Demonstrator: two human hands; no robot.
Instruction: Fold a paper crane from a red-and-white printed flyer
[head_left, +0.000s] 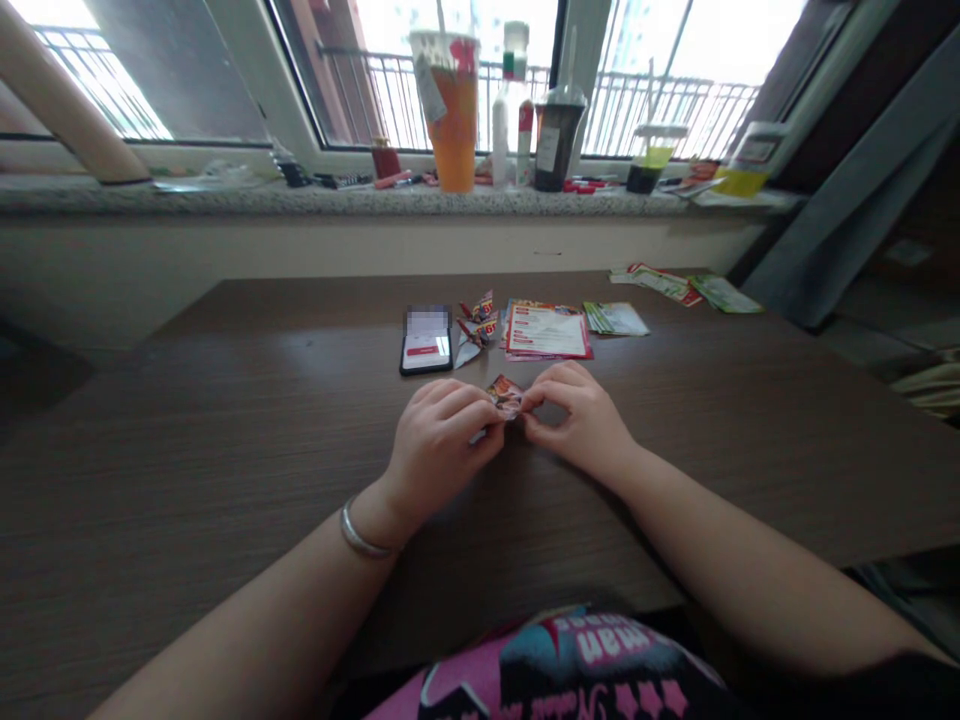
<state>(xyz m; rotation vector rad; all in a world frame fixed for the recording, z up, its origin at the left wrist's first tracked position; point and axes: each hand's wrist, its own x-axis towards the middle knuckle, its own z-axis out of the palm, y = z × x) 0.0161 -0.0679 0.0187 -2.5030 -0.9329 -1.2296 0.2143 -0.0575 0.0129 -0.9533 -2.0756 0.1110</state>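
The small, colourful folded paper piece [504,397] sits between both hands, low over the brown wooden surface [225,420]. The left hand [442,440] pinches its left side with closed fingers. The right hand [581,415] pinches its right side.

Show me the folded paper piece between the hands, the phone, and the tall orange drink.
folded paper piece [504,393], head view, printed top part
phone [427,342], head view, screen middle
tall orange drink [454,125], head view, cup wall
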